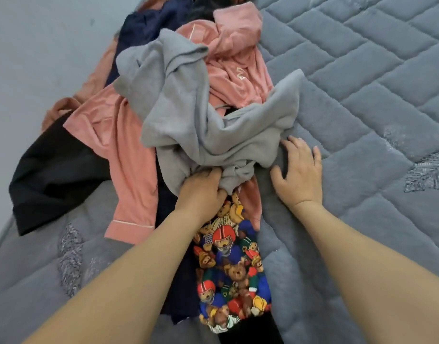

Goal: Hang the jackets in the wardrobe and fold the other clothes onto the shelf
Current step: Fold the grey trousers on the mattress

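A pile of clothes lies on a grey quilted mattress (362, 83). On top is a crumpled grey garment (188, 108). My left hand (201, 192) grips a bunched fold of it at its near edge. My right hand (300, 170) rests with spread fingers on the mattress, its fingertips touching the grey garment's right side. Under the grey piece lie pink pyjama pieces (129, 175), and a garment printed with teddy bears (233, 269) stretches toward me between my forearms.
A black garment (52, 175) hangs over the mattress's left edge, and a navy one (149, 28) sits at the far end of the pile. A grey wall (39, 45) runs along the left. The mattress surface extends to the right.
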Demonstrator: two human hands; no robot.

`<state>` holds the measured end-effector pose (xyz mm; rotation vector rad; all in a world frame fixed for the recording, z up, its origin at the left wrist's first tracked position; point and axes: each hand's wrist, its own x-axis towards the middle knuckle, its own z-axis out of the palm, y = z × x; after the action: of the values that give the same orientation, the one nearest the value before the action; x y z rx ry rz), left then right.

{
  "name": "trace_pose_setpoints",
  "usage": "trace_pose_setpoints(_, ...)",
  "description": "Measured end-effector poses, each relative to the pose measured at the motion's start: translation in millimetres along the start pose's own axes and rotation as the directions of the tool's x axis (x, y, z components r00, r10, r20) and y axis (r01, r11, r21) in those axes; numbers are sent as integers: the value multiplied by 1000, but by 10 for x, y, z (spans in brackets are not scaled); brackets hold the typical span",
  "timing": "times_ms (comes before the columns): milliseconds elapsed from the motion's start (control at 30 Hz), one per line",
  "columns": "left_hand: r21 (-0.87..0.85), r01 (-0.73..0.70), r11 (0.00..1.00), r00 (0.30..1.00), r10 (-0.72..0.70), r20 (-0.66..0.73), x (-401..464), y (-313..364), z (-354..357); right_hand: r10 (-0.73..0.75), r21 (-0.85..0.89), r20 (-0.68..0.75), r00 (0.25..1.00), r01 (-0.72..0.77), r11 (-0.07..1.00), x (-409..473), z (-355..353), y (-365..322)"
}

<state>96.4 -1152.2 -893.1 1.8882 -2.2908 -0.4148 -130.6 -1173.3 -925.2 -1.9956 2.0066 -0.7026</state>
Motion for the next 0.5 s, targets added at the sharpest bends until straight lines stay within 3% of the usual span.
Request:
trace_pose_setpoints(167,-174,116,978,983,-88,162,-344,230,-176,13,281,81,997,-35,959,-623,-245,-82)
trace_pose_setpoints(267,-285,105,953,970,-35,239,-916,509,-319,77,416,131,988,-126,901,-1342,-516,-158)
trace_pose_setpoints(333,-387,118,915,959,-4,283,-1400,774,-426,44,496,157,987,-118,860,-1808,-756,-190)
trace_pose_setpoints(400,-434,77,897,965,43,260,-1865,1066,-528,-3,542,188,982,-101,835,-2199,-1031,-214)
trace_pose_setpoints(500,-403,-33,915,991,81,103,-2414,1532,-788,-70,520,199,978,-45,853,-2636,-1509,-305)
